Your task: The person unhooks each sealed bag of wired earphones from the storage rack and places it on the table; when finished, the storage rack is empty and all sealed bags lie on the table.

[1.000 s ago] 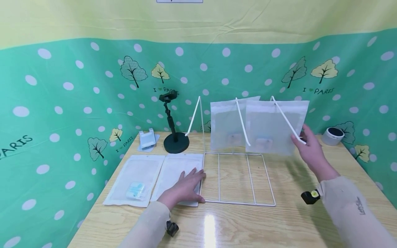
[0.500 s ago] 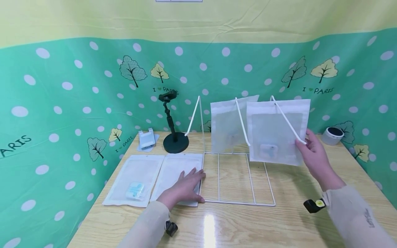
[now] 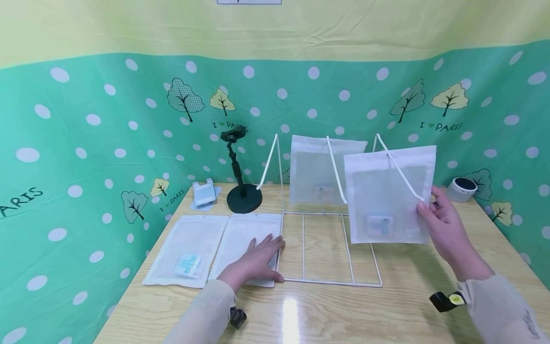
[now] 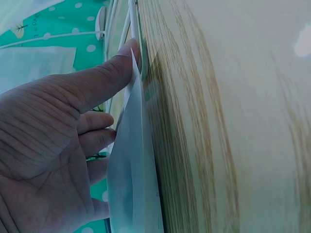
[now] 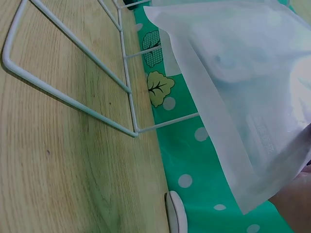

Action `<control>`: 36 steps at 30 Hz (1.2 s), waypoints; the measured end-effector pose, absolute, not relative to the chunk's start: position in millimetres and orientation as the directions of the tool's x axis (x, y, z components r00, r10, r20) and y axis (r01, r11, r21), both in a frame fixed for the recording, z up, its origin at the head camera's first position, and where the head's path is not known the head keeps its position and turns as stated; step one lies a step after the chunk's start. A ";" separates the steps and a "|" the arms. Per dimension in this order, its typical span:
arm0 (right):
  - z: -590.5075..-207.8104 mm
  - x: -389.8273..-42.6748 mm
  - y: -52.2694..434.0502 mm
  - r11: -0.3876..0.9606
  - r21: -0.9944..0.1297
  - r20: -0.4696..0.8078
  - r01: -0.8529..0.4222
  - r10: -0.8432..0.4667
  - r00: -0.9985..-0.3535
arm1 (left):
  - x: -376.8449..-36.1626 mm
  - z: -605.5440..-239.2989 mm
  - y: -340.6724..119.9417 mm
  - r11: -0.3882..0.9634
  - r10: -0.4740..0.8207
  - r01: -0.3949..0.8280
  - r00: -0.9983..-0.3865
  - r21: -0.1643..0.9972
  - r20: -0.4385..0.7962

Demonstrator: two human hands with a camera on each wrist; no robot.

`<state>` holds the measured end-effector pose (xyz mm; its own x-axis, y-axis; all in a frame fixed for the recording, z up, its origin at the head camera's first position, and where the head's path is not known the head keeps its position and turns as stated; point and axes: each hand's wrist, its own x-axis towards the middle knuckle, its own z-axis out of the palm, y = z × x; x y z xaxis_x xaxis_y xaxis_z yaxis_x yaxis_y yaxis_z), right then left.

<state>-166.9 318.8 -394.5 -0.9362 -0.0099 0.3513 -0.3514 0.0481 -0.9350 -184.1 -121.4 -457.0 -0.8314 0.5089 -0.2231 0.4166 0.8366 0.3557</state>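
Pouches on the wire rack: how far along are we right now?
Two pouches lie flat on the table, the left hand resting on the nearer one. The right hand grips a pouch at the rack's right hook. One pouch hangs on the middle hook.

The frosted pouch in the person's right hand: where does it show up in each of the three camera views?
Head: the frosted pouch is right of centre, pinched at its right edge by the right hand.
Left wrist: not in it; the pouch under that hand is another one.
Right wrist: it fills the upper right.
Shared landmark: the white wire rack, also in the right wrist view's upper left.
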 end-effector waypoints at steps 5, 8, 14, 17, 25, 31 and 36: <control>-395.6 -156.4 321.1 0.058 -0.937 0.342 -0.344 -0.037 -0.939 | -184.1 -459.1 -120.9 0.839 0.505 0.412 -0.832 0.355 -0.229; -394.9 -148.3 322.0 0.084 -0.945 0.313 -0.315 -0.037 -0.949 | -184.0 -460.2 -120.5 0.842 0.503 0.411 -0.833 0.351 -0.232; -393.3 -132.1 326.6 0.078 -0.963 0.254 -0.257 -0.040 -0.966 | -183.5 -460.1 -121.0 0.840 0.503 0.409 -0.833 0.357 -0.230; -393.8 -126.6 330.7 0.038 -0.965 0.258 -0.260 -0.066 -0.964 | -183.2 -459.4 -121.6 0.839 0.499 0.400 -0.836 0.369 -0.228; -392.9 -113.2 338.4 0.024 -0.966 0.253 -0.256 -0.095 -0.963 | -183.3 -460.2 -122.3 0.841 0.486 0.375 -0.840 0.390 -0.241; -393.1 -104.3 341.6 -0.075 -0.951 0.309 -0.301 -0.146 -0.940 | -182.9 -460.7 -123.4 0.840 0.483 0.369 -0.843 0.398 -0.238; -392.4 -96.2 344.5 -0.093 -0.942 0.333 -0.322 -0.152 -0.931 | -182.6 -459.5 -123.8 0.841 0.479 0.361 -0.844 0.404 -0.242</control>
<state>-96.2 344.5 -392.4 -0.9306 -0.1522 0.3329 -0.3219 -0.0928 -0.9422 -182.6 -123.8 -459.5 -0.8437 0.4790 -0.2422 0.3613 0.8406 0.4036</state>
